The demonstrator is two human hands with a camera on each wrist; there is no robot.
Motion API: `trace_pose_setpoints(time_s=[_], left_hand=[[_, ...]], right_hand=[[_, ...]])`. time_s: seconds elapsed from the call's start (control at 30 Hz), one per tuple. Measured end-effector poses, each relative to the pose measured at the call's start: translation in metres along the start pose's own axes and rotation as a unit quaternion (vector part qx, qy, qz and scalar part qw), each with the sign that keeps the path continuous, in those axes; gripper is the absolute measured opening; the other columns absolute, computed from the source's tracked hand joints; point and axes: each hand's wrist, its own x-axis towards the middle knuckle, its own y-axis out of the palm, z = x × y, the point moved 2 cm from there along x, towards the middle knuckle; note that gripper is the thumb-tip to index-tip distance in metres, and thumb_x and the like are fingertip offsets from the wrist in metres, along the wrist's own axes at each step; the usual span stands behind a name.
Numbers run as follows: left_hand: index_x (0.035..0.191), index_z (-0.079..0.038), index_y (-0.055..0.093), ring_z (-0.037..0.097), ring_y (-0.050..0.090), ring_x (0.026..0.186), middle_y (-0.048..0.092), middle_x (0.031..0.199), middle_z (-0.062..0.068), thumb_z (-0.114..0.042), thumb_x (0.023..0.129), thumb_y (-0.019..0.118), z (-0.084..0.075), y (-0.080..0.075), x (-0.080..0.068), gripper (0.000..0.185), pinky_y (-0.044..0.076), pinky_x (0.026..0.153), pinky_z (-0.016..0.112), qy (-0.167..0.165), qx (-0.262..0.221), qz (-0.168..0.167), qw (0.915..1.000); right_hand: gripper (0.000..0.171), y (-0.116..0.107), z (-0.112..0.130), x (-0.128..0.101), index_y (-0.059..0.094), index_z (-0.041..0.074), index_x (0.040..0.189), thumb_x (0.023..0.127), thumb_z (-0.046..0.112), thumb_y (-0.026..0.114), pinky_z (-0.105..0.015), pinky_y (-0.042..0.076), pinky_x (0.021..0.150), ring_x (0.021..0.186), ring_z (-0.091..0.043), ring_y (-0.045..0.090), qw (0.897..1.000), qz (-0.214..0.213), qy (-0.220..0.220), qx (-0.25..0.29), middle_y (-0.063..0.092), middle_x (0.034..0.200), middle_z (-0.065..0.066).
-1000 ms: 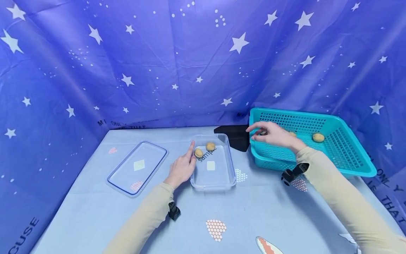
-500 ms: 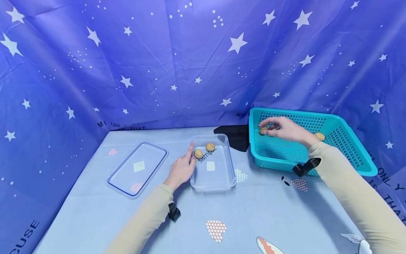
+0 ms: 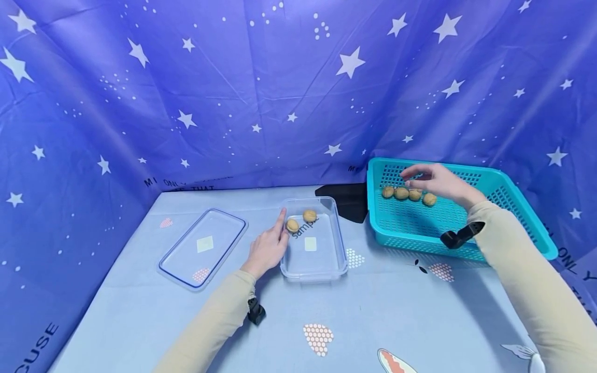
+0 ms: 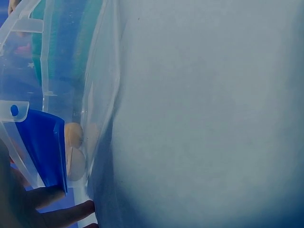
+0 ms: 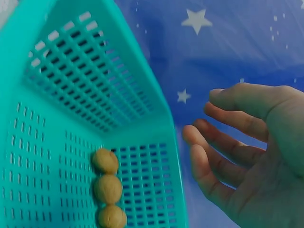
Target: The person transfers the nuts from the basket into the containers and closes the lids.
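Right hand over the basket's walnuts, left hand at the clear box.

The teal basket (image 3: 494,228) sits at 3 o'clock on the table (image 3: 373,321), the clear box (image 3: 313,259) at centre, and its lid (image 3: 201,246) at 9 o'clock. The right hand (image 3: 436,181) hovers with loose, spread fingers, holding nothing, above a row of four walnuts (image 3: 408,195). The left hand (image 3: 267,247) rests against the box's left wall, fingers seemingly straight; the wrist view is too blurred to confirm. Two more nuts (image 3: 300,220) lie at the box's far end.
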Motion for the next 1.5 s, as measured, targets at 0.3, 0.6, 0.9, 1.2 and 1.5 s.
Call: trace_pose_setpoints(time_s=[0.3, 0.6, 0.9, 1.2, 1.5], left_hand=[[0.156, -0.023, 0.022, 0.021, 0.048, 0.052, 0.064, 0.112, 0.017, -0.029, 0.102, 0.041, 0.002, 0.0, 0.001, 0.057, 0.042, 0.049, 0.035, 0.002, 0.006, -0.007, 1.0], [0.156, -0.023, 0.02, 0.02, 0.047, 0.052, 0.064, 0.114, 0.013, -0.029, 0.102, 0.041, 0.004, -0.001, 0.001, 0.058, 0.043, 0.051, 0.035, -0.002, 0.0, -0.004, 1.0], [0.156, -0.022, 0.022, 0.019, 0.044, 0.049, 0.064, 0.099, 0.012, -0.028, 0.102, 0.043, 0.004, -0.003, 0.001, 0.058, 0.041, 0.047, 0.034, 0.008, -0.002, -0.015, 0.9998], [0.155, -0.021, 0.024, 0.03, 0.062, 0.07, 0.06, 0.13, 0.008, -0.028, 0.102, 0.042, 0.004, 0.001, -0.003, 0.057, 0.049, 0.058, 0.042, 0.013, 0.003, -0.019, 0.9997], [0.155, -0.021, 0.024, 0.029, 0.061, 0.072, 0.055, 0.137, 0.009, -0.03, 0.102, 0.041, 0.003, 0.0, -0.001, 0.057, 0.05, 0.061, 0.044, 0.009, 0.009, -0.011, 0.9999]], right_hand=[[0.043, -0.012, -0.021, 0.006, 0.05, -0.001, 0.135, 0.101, 0.027, 0.052, -0.047, 0.048, 0.085, 0.113, -0.038, 0.052, 0.999, -0.01, 0.031, -0.008, 0.05, 0.132, -0.025], [0.042, -0.017, -0.042, 0.015, 0.048, -0.006, 0.133, 0.102, 0.022, 0.05, -0.04, 0.051, 0.077, 0.1, -0.032, 0.057, 0.998, -0.013, 0.05, -0.027, 0.052, 0.125, -0.026], [0.047, -0.014, -0.063, 0.021, 0.041, -0.011, 0.137, 0.103, 0.022, 0.047, -0.049, 0.049, 0.085, 0.11, -0.045, 0.05, 0.997, -0.008, 0.079, -0.018, 0.045, 0.129, -0.033], [0.049, -0.006, -0.095, 0.016, 0.04, -0.014, 0.135, 0.102, 0.021, 0.048, -0.057, 0.045, 0.089, 0.11, -0.046, 0.05, 0.994, -0.003, 0.105, -0.005, 0.042, 0.129, -0.037], [0.057, -0.003, -0.109, 0.017, 0.024, -0.018, 0.142, 0.101, 0.015, 0.047, -0.059, 0.04, 0.097, 0.123, -0.055, 0.035, 0.989, 0.028, 0.141, 0.018, 0.024, 0.14, -0.042]])
